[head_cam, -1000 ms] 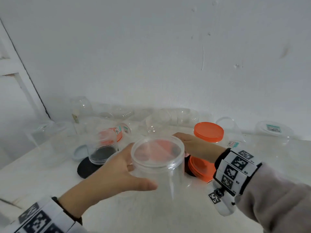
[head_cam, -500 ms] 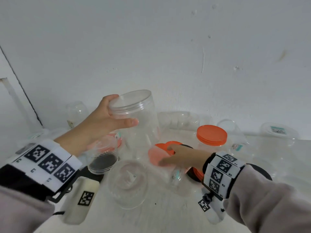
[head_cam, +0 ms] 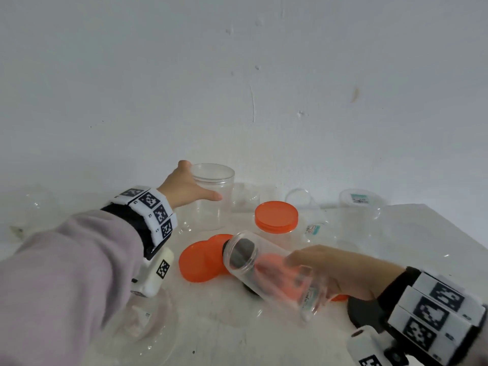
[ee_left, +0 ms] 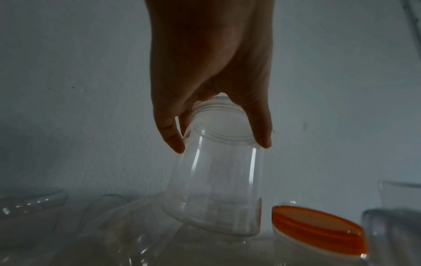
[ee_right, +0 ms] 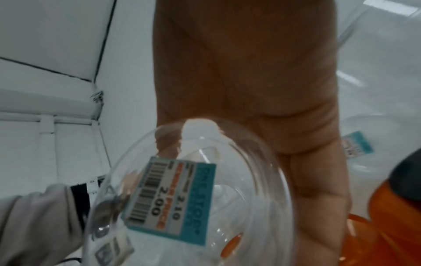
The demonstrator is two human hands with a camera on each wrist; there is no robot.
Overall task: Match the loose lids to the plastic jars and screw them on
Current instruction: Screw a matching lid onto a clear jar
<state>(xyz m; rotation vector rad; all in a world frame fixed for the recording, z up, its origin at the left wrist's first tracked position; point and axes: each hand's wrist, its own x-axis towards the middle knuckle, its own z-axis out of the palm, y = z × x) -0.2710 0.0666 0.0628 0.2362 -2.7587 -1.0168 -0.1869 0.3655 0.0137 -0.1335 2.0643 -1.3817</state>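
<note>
Your left hand [head_cam: 184, 191] holds the tall jar [head_cam: 211, 199] by its threaded neck at the back of the desk [head_cam: 237, 344]. In the wrist view it hangs tilted, so set down like that it could tip into the capped jar [head_cam: 276, 220] beside it. Your right hand [head_cam: 340, 273] grasps a small jar [head_cam: 269, 273] lying sideways, its mouth toward the loose orange lids [head_cam: 203, 260]. The small jar is blurred, so I can't judge how firm that grip is. Clear empty jars crowd the back wall.

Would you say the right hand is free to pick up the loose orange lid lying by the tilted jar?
Probably not yet: the right hand grips the tilted jar, which lies between it and the orange lid.
</note>
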